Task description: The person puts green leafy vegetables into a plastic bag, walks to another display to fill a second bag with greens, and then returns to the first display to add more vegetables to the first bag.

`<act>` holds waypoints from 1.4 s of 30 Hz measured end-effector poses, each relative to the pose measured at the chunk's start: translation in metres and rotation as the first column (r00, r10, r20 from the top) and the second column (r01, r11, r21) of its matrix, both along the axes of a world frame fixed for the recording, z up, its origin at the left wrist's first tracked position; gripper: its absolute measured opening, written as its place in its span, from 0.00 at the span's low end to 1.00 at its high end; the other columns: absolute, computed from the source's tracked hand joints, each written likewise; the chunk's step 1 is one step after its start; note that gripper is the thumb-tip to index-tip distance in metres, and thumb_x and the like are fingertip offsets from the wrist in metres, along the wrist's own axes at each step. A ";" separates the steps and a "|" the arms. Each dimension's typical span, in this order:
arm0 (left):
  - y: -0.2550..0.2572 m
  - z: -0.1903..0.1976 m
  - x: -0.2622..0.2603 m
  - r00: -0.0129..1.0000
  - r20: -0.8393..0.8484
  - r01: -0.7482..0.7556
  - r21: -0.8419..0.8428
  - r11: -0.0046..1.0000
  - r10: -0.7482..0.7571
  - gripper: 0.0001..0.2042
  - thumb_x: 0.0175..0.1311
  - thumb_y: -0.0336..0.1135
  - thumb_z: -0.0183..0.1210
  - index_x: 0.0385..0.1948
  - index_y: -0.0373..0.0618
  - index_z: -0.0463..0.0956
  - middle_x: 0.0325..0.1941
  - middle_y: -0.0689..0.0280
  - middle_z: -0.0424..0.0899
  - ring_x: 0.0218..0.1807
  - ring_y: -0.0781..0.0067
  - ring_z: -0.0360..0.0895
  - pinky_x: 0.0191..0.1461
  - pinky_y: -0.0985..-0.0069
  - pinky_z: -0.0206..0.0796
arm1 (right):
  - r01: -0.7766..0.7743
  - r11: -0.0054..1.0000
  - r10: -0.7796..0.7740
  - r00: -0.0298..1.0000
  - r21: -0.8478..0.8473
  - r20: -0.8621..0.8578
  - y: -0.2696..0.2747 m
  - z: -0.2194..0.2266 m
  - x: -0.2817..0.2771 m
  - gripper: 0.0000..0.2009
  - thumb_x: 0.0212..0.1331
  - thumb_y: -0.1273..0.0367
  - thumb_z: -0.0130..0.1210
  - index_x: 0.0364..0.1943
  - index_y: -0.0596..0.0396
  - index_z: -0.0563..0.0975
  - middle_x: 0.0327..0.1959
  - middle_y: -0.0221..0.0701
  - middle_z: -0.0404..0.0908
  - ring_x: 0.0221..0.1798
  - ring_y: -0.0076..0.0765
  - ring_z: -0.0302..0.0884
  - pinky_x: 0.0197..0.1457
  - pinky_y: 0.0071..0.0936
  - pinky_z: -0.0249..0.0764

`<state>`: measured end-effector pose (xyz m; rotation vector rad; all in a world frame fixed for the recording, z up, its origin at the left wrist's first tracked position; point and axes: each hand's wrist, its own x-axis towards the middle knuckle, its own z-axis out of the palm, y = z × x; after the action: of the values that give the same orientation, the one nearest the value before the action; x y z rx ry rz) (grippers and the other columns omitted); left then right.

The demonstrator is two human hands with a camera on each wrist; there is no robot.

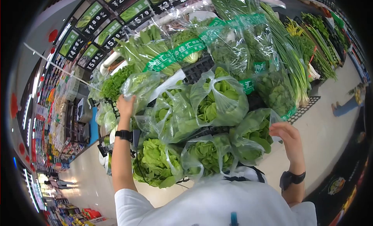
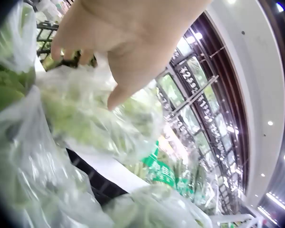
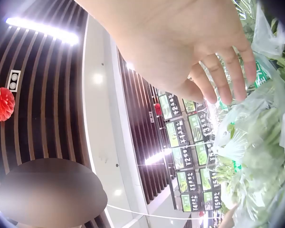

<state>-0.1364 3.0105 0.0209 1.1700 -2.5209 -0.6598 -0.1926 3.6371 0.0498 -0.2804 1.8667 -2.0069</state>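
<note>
left of centre in the head view, the left hand grasps a clear bag of greens; the right hand (fingers loosely bent) is released beside bagged lettuce, right of centre.

The bags are thin, clear plastic, glossy and crinkled, with bright streaks of light along their folds. The lettuce has ruffled leaves with a soft, low sheen. The green bands look like smooth printed plastic over shiny clear wrap. The crate is matt black plastic with an open grid. The floor is smooth and polished, and mirrors the lights. The shirt is matt white cloth, lightly creased. The ceiling panel is smooth and pale; the brown slats form a ridged surface. The red ornament looks pleated, its material unclear.
</note>
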 end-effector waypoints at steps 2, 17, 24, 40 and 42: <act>0.042 0.012 -0.007 0.992 -0.120 -0.072 -0.743 0.665 -0.026 0.27 0.59 0.41 0.63 0.57 0.36 0.68 0.59 0.47 0.72 0.61 0.49 0.69 0.65 0.61 0.60 | 0.003 1.000 -0.003 1.000 -0.014 -0.012 0.000 -0.003 -0.003 0.11 0.64 0.74 0.50 0.48 0.63 0.77 0.46 0.35 0.81 0.50 0.32 0.78 0.56 0.29 0.71; 0.220 0.020 -0.107 0.448 0.043 0.894 0.004 0.448 -0.893 0.14 0.63 0.38 0.58 0.48 0.46 0.80 0.47 0.54 0.82 0.49 0.49 0.78 0.53 0.62 0.70 | -0.293 0.649 0.511 0.852 0.702 -0.117 -0.098 -0.084 -0.086 0.61 0.41 0.61 0.74 0.71 0.68 0.37 0.68 0.60 0.56 0.71 0.56 0.57 0.72 0.37 0.58; 0.205 0.025 -0.093 0.646 -0.093 0.759 0.183 0.624 -0.758 0.14 0.72 0.39 0.49 0.49 0.42 0.80 0.46 0.59 0.85 0.49 0.68 0.80 0.52 0.71 0.70 | -0.357 0.642 0.465 0.885 0.679 0.026 -0.117 -0.086 -0.088 0.64 0.41 0.59 0.73 0.70 0.69 0.31 0.71 0.59 0.49 0.74 0.55 0.51 0.74 0.36 0.53; 0.208 0.049 -0.050 0.827 -0.109 0.557 0.302 0.774 -0.552 0.12 0.68 0.34 0.53 0.47 0.37 0.77 0.47 0.59 0.83 0.46 0.65 0.81 0.53 0.69 0.73 | -0.208 0.742 0.387 0.909 0.637 -0.154 -0.109 -0.102 -0.105 0.52 0.47 0.63 0.68 0.70 0.69 0.44 0.67 0.58 0.59 0.68 0.57 0.61 0.70 0.38 0.60; 0.229 0.054 -0.057 0.735 -0.353 0.400 -0.463 0.791 -0.579 0.11 0.60 0.27 0.60 0.44 0.40 0.78 0.46 0.59 0.82 0.44 0.58 0.80 0.51 0.66 0.72 | -0.172 0.724 0.382 0.906 0.668 -0.181 -0.108 -0.089 -0.102 0.48 0.48 0.67 0.66 0.70 0.68 0.47 0.66 0.57 0.60 0.68 0.57 0.60 0.70 0.38 0.60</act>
<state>-0.1936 3.2396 0.0745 0.1402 -2.3570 -0.4866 -0.2950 3.5295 -0.0391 -0.6588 2.4012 -1.0665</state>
